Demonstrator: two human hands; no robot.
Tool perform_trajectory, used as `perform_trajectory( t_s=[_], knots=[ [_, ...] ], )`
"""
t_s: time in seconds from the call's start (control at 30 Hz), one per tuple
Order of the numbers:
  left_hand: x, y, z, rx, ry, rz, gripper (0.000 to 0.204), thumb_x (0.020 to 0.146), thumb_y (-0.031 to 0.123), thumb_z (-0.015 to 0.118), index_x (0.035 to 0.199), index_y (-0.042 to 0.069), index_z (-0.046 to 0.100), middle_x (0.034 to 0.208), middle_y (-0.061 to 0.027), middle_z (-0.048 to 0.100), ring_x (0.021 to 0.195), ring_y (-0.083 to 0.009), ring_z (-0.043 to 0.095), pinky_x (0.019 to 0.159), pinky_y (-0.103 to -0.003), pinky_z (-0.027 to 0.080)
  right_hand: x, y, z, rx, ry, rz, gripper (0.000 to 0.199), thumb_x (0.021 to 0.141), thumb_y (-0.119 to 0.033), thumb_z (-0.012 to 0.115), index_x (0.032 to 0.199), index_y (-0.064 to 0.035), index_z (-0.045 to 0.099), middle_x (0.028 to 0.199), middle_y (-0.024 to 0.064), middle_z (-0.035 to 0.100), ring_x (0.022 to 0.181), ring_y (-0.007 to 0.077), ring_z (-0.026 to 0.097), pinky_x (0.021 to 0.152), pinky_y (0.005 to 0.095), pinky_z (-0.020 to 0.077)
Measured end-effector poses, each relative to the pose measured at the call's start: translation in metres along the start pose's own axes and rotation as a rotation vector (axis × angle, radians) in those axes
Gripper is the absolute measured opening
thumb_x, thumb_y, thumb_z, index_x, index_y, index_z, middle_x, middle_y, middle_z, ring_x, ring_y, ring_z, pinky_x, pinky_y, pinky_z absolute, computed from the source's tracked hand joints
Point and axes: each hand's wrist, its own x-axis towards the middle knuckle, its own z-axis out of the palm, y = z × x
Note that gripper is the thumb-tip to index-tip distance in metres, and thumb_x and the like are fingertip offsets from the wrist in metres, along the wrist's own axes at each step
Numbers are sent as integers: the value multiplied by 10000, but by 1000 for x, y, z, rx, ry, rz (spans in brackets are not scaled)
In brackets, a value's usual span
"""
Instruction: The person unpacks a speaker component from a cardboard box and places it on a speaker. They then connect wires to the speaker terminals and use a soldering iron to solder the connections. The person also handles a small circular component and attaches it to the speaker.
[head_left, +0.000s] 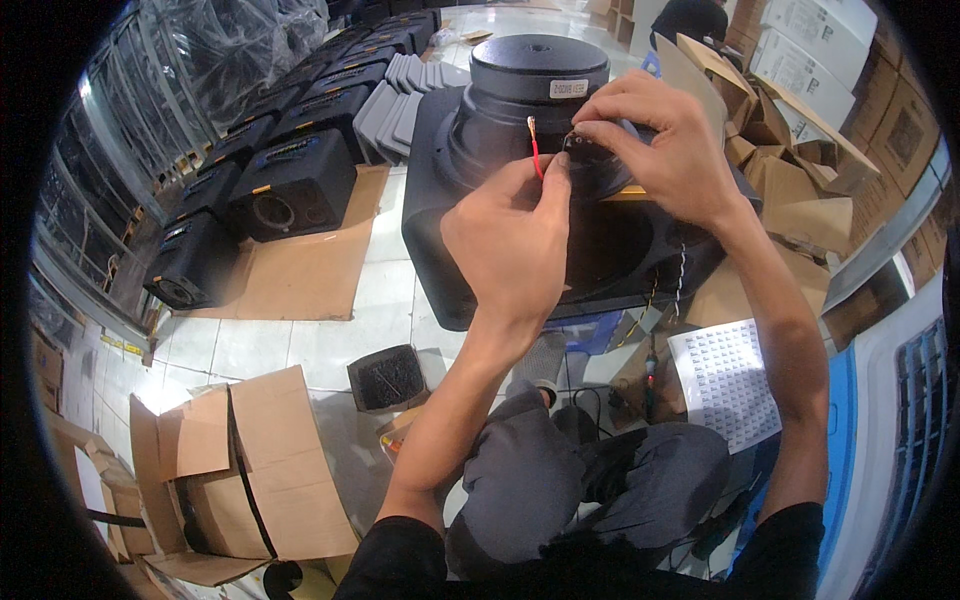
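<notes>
A black loudspeaker driver [530,65] rests magnet up on a black speaker cabinet [435,245] in front of me. My left hand [510,235] is closed in a pinch beside the driver, holding a red wire [536,155] whose bare end points upward. Just right of it, my right hand [665,150] has thumb and forefinger pressed together at a small dark part by the driver's side. The fingers hide what it grips. Both hands' fingertips nearly meet. Twisted thin wires [682,275] hang from the cabinet's near right side.
Rows of speaker cabinets [290,185] stand on cardboard at the left, beside stacked grey panels [385,125]. An opened carton [270,460] lies lower left near a black foam block [388,378]. A label sheet [728,380] is by my right knee; cartons [800,200] crowd the right.
</notes>
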Motion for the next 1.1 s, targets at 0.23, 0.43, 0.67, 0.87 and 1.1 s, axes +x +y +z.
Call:
perform_trajectory(
  t_s=[0.23,0.43,0.67,0.87,1.1],
  knots=[
    [-1,-1,0,18,6,32,187,916,126,739,968,-52,768,694,-35,693,583,-55,609,523,-201,463,-13,-8,5,-538,128,-404,123,778,-102,710,889,-53,731,900,50,655,906,221,616,858,370,447],
    [0,-5,1,10,14,8,206,905,206,714,917,7,765,640,-162,666,536,-237,648,566,-346,473,-14,-24,10,-850,46,-631,227,701,-142,643,852,21,687,892,80,642,916,230,611,915,353,454],
    [0,-7,-3,8,-18,27,231,910,185,720,951,-38,764,650,-87,679,573,-133,638,551,-267,483,27,-34,-4,-801,-228,-862,188,684,-114,668,809,22,699,915,104,667,980,232,623,960,338,471],
    [-3,-6,0,17,0,-56,215,894,238,715,912,32,774,638,-155,662,552,-275,663,579,-363,488,51,-40,-7,-544,-384,-136,146,699,-86,669,749,39,724,805,237,684,855,357,693,847,424,538],
    [-3,-7,1,5,22,-36,197,896,221,719,913,34,779,644,-144,674,562,-256,677,581,-347,496,65,-47,-8,-427,-355,436,254,716,-160,710,781,85,723,609,175,642,541,250,620,590,383,496]
  ],
)
